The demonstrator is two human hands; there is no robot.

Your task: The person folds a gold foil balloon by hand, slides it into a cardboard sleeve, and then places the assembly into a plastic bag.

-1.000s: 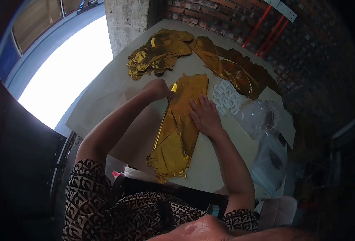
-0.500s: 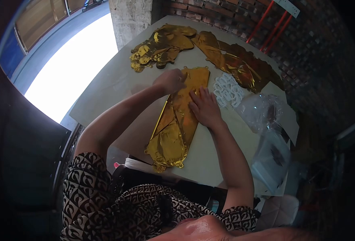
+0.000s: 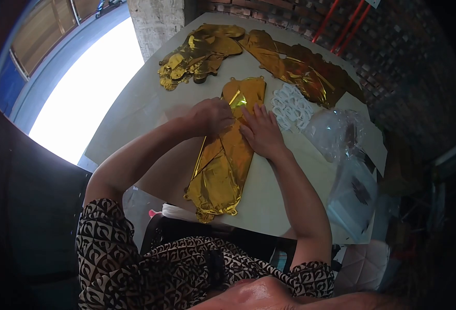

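Observation:
A long, flat gold foil balloon (image 3: 216,178) with small tabs at its ends lies folded on the table, creased along its length. My left hand (image 3: 211,117) is closed at its left edge, in the upper half, with the fingers curled over the foil; the fingertips are partly hidden. On the right side of the same foil, my right hand (image 3: 264,133) rests flat with its fingers spread. Just right of that hand sits a heap of white loop-shaped pieces (image 3: 291,107).
More gold foil balloons lie along the far side, one crumpled pile (image 3: 202,51) at left and another pile (image 3: 305,70) at right. Clear plastic bags (image 3: 349,199) lie on the right of the pale table (image 3: 285,206). A brick wall (image 3: 285,20) stands behind.
My left hand has slid toward me along the foil's left edge, uncovering more of the far end. My right hand stays flat on the foil. The view has shifted slightly.

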